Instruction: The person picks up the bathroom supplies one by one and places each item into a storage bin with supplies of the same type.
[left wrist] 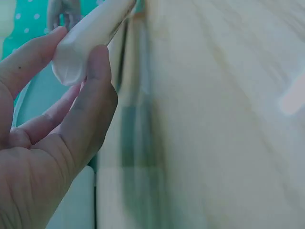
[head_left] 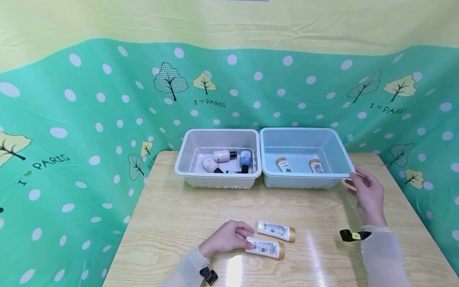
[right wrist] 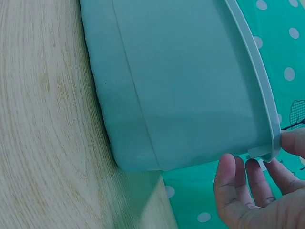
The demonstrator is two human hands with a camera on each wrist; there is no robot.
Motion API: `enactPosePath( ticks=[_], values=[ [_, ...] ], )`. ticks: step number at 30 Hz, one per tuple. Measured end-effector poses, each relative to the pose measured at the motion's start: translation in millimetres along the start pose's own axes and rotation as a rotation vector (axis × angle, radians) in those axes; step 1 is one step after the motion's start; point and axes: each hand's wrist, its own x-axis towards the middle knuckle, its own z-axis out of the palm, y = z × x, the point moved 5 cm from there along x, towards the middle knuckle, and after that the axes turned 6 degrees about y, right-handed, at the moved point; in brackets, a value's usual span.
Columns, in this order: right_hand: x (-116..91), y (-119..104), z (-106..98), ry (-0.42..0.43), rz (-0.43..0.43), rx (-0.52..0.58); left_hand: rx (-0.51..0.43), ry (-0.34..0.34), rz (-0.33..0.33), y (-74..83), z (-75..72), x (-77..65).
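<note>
My left hand pinches one end of a white tube with a gold cap between thumb and fingers. In the left wrist view the tube's pale end is in that grip. Just behind it on the table lies a second white tube with a gold cap. At the near right corner of a light blue plastic bin, my right hand holds the rim. In the right wrist view the thumb is on the rim, with fingers below it. Two similar tubes lie inside this bin.
Left of the blue bin, close beside it, stands a light grey bin. Several dark-capped bottles lie in it, among them a pink bottle and a blue bottle. A green dotted cloth hangs behind the wooden table.
</note>
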Motion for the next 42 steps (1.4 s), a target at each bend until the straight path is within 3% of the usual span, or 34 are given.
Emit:
enactPosePath(
  ticks=[7,13,20,25,32,37,42],
  values=[
    [0.4,0.6,-0.5,0.001,-0.001,-0.003,-0.183,0.009,0.007,20.5,-6.0,9.9],
    [1.2,0.6,-1.5,0.007,0.006,0.004,-0.27,0.022,0.057,55.2,-17.6,24.4],
    [0.9,0.3,0.0,-0.011,0.01,0.042,-0.259,0.027,0.122,95.1,-29.1,40.7],
    [1.1,0.0,0.3,-0.015,0.011,0.05,-0.323,0.022,0.115,116.0,-35.7,54.7],
    [1.1,-0.3,0.8,-0.014,0.003,0.039,-0.297,0.1,0.118,143.1,-52.7,78.2],
    [1.9,1.0,-0.1,-0.007,0.004,0.036,-0.345,0.097,0.105,162.2,-58.7,98.7],
    [1.5,1.3,-0.1,-0.008,-0.001,0.042,-0.324,0.107,0.111,180.2,-60.0,126.4]
  ],
)
